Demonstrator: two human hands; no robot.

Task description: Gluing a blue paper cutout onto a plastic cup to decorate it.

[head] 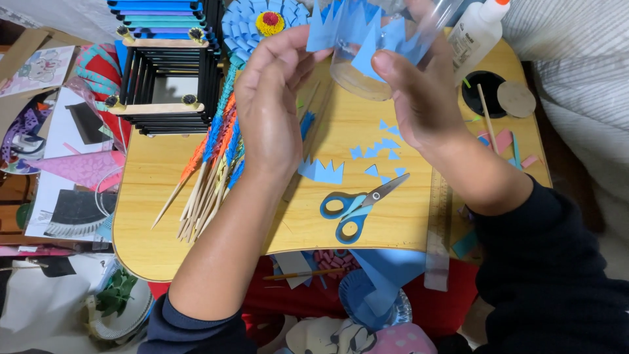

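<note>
At the top centre of the frame, both hands pinch a zigzag blue paper strip [347,29] running left-right: left hand [272,98] closed on its left end, right hand [419,92] pressing it against a clear plastic cup [367,75].

A white glue bottle [477,29] with an orange cap lies tilted at the far right edge of the wooden table [151,196], just beyond the person's right hand. A pale label with dark print wraps its body. No signs or screens are in view.
</note>
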